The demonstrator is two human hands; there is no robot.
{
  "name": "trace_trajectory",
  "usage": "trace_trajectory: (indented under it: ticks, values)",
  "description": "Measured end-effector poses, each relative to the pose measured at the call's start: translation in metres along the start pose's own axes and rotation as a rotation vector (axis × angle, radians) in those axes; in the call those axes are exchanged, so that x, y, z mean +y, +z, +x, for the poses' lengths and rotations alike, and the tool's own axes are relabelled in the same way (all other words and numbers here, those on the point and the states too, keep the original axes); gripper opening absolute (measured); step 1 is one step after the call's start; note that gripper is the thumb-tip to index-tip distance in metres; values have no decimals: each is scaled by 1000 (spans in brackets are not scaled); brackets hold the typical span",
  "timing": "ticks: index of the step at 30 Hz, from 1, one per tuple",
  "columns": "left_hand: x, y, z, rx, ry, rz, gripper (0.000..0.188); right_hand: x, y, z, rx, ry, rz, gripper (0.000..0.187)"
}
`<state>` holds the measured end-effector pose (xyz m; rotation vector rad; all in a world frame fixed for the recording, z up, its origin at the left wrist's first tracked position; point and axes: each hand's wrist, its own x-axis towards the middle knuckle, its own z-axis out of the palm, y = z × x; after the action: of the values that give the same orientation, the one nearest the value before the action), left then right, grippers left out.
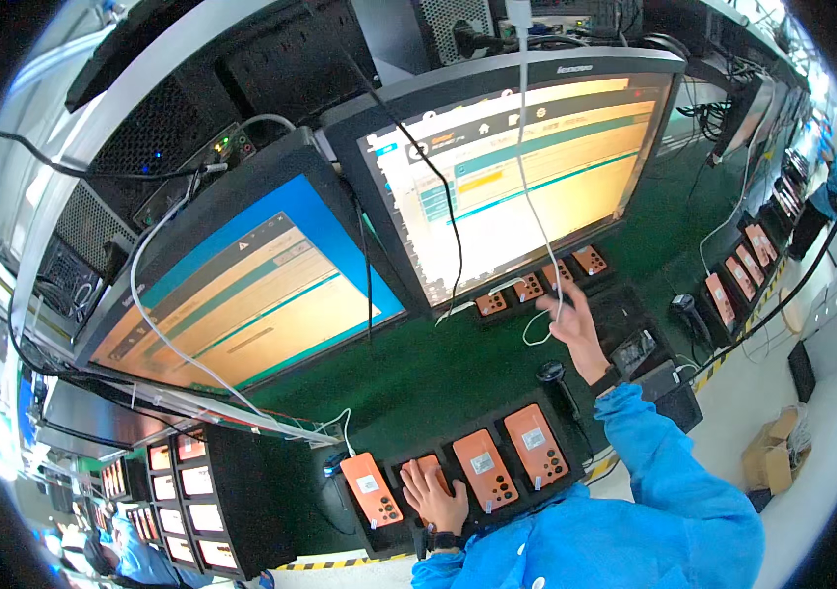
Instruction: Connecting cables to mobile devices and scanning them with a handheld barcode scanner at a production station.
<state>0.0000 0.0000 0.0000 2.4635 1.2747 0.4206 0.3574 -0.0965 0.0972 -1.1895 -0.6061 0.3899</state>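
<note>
A black tray along the near edge of the bench holds several orange phones, backs up. My left hand lies over the second phone from the left, fingers stretched across it, hiding much of it. Left of the hand is an orange phone with a white cable at its top end. To the right lie another phone and the rightmost phone, both with white labels. My right hand is raised near the right monitor, fingers bent around a thin white cable that hangs from above and loops beside it.
Two monitors, left and right, stand across the bench. Several phones sit below the right one. A handheld scanner stands beside the tray; another scanner is farther right. A black rack of phones is at left.
</note>
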Motion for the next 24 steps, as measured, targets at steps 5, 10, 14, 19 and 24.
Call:
trace_trajectory:
  ticks: [5,10,14,19,24]
  values:
    - [5,2,-6,-16,-15,-14,52,-12,-1,-58,-95,185,-99,23]
    - [-1,0,-4,-1,21,-15,52,27,-20,-169,356,348,-376,21]
    - [5,-7,-3,51,34,-68,42,58,-54,-289,299,326,-751,31]
    - [32,-40,4,50,54,-367,24,75,-82,-411,223,660,-915,42]
    - [57,-13,8,-448,205,-685,33,92,-111,-480,302,822,-967,45]
